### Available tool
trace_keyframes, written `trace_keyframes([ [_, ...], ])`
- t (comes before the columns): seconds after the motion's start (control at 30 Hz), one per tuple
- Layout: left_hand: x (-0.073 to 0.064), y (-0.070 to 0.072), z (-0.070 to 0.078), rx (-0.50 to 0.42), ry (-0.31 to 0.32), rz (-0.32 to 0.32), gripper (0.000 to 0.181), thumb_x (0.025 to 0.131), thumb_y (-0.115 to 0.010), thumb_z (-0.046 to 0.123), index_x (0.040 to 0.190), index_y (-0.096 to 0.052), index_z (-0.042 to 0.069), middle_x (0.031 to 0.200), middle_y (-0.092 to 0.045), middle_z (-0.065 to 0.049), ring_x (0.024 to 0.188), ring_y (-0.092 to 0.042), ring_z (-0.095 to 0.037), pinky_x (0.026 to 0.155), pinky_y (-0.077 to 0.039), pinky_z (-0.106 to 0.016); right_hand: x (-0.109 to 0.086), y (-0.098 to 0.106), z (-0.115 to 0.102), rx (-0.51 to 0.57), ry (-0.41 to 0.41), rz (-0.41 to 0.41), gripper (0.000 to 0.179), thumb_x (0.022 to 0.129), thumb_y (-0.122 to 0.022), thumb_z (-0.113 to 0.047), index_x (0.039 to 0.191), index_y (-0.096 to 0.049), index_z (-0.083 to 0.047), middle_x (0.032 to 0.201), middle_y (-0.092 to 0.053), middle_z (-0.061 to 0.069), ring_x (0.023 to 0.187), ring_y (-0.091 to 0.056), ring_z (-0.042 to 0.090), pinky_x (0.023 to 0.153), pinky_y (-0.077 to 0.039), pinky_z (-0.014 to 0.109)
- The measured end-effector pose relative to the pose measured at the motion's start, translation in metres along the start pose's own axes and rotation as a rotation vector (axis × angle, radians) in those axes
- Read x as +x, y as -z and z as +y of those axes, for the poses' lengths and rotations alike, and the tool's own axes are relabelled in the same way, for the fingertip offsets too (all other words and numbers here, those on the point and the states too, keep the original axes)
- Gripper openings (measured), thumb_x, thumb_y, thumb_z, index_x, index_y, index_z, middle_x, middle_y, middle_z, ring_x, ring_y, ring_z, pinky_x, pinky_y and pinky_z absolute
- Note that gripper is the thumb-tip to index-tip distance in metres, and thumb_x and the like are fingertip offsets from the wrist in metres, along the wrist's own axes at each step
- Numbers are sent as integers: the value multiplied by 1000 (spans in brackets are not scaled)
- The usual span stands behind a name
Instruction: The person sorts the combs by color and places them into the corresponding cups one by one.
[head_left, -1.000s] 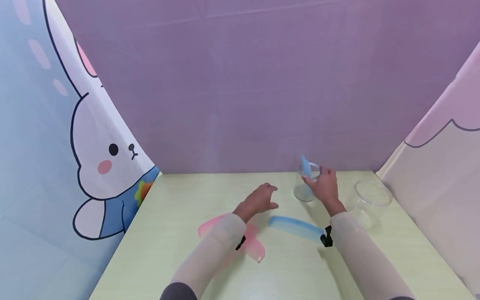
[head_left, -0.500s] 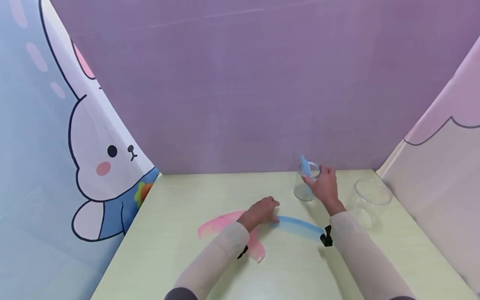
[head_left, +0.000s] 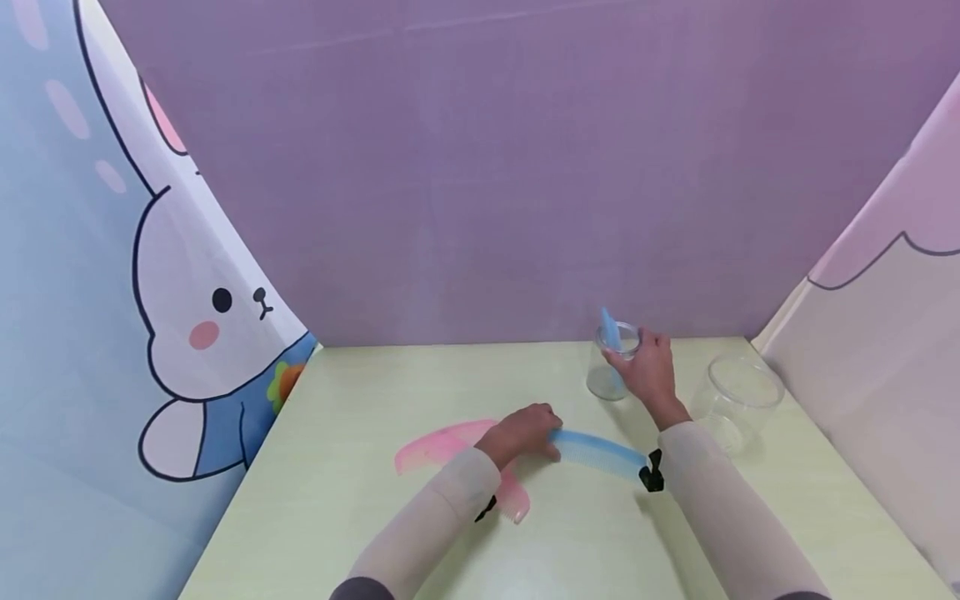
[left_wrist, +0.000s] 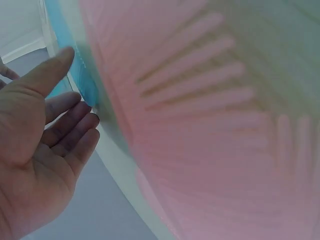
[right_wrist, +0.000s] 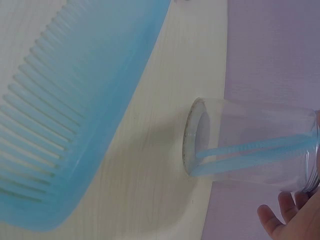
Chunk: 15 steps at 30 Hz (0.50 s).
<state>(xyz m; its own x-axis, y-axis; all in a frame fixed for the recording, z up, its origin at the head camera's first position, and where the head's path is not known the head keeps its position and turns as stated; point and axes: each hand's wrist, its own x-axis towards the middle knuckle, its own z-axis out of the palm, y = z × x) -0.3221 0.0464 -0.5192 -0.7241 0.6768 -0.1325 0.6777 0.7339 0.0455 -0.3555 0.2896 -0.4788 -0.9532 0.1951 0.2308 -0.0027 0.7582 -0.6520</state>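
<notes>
Head view: two pale sleeves [head_left: 423, 517] reach in over the nearest part of the bench [head_left: 577, 542]. Under and beside the left forearm lie pink combs [head_left: 431, 448], overlapping at an angle and partly hidden by the arm; the left wrist view shows their teeth large and blurred.

Just beyond, the left hand [head_left: 528, 432] is at the left end of a blue comb [head_left: 600, 448], its thumb on the near side and its fingers on the far side. They look to be touching it, but I cannot tell whether they pinch it. The comb lies on the bench, its right end near the right wrist.

To the right stands a wide clear tub [head_left: 742, 407]. Farther back, the right hand [head_left: 647, 367] grips an upright glass jar [head_left: 600, 373] by its rim. A blue comb end [head_left: 610, 332] pokes above that rim. Behind is a purple wall [head_left: 450, 183].
</notes>
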Motion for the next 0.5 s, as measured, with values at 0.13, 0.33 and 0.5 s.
trace_keyframes([
  [0.13, -5, -2, -2, -31, 6, -1, 33, 83, -83, 39, 108, -72, 20, 107, -61, 2, 90, -49, -8, 82, -47, -22, -1, 0, -1, -2, 2, -1, 87, 94, -68, -48, 150, -34, 9, 146, -35, 36, 125, -45, 48, 100, -46, 61],
  [0.33, -9, -2, -5, -13, -12, 30, 27, 83, -84, 36, 102, -74, 20, 96, -60, 4, 83, -48, -7, 80, -45, -20, 1, -1, 0, 0, 20, 7, 87, 94, -68, -48, 150, -34, 10, 145, -35, 36, 124, -45, 48, 99, -46, 60],
  [0.5, -9, -3, -5, -18, -23, 30, 22, 83, -83, 33, 94, -73, 17, 88, -59, 5, 79, -47, -7, 76, -44, -20, 1, -2, 1, -4, 9, -5, 89, 94, -67, -50, 151, -33, 9, 147, -34, 35, 125, -45, 47, 100, -46, 60],
])
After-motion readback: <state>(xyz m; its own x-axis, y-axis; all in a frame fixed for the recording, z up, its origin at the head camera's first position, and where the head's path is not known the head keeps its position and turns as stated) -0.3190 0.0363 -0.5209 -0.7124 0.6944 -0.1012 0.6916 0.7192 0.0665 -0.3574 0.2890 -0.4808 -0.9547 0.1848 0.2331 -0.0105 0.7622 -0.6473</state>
